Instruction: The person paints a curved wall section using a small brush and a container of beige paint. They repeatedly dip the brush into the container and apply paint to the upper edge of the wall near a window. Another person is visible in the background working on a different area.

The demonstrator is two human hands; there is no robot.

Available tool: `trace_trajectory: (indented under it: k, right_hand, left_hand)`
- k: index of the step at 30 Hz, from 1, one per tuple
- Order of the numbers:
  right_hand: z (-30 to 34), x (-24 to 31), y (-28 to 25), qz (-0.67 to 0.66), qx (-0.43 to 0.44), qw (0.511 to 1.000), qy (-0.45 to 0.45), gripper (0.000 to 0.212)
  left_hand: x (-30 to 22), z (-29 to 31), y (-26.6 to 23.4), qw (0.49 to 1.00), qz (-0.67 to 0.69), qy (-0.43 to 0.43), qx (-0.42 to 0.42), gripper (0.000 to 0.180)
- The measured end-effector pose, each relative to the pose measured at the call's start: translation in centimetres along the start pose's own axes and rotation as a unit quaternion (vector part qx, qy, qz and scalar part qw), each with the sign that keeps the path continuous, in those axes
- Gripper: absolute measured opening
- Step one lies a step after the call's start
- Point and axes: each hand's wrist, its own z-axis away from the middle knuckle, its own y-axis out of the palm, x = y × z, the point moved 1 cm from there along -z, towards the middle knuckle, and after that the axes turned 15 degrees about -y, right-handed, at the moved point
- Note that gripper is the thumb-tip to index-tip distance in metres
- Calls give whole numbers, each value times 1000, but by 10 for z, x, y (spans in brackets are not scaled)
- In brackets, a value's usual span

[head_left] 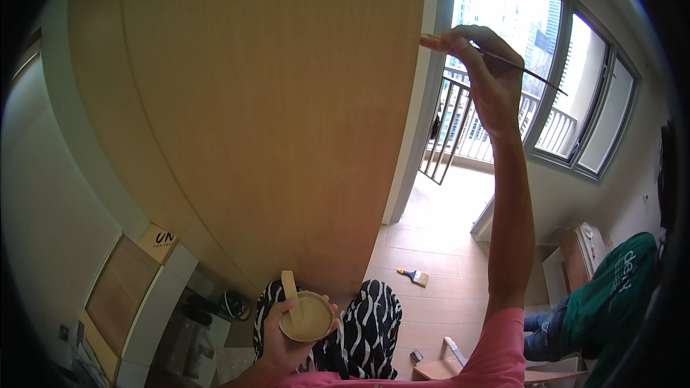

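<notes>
In my left hand (pixel 282 338) is a small round cup (pixel 310 323) of tan, paste-like filler, its fingers wrapped round the side. A flat wooden stick (pixel 289 289) stands up out of it, leaning on the rim. My right hand (pixel 489 65) is raised to the upper right, pinching a thin, dark-handled brush (pixel 535 74) whose handle points away to the right. An orange-tan blunt piece (pixel 433 42) sticks out left of my fingertips, at the edge of a tall wood-veneer door panel (pixel 273 115). I cannot make out whether it touches the edge.
A flat paintbrush (pixel 414 277) lies on the tiled floor (pixel 460 259). Beyond the panel are a balcony railing (pixel 460 126) and windows (pixel 589 79). Another person in a green shirt (pixel 611 302) is at the lower right. Open cabinets (pixel 172 273) and a cardboard box (pixel 157 242) stand at left.
</notes>
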Motion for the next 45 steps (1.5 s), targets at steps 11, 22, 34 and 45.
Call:
trace_trajectory:
  k: [11,22,34,45]
  right_hand:
    - [-3,3,5,-49,-25,998,-4,12]
    - [0,7,-1,-78,-45,996,-27,21]
    - [-11,39,10,456,210,848,-170,56]
    - [-2,64,16,374,203,893,-146,34]
  left_hand:
    - [2,1,1,1000,-2,4,-10,42]
    - [2,1,1,1000,-3,7,-14,45]
    - [1,2,-2,1000,3,7,-1,44]
    - [-1,4,-6,1000,1,14,-6,44]
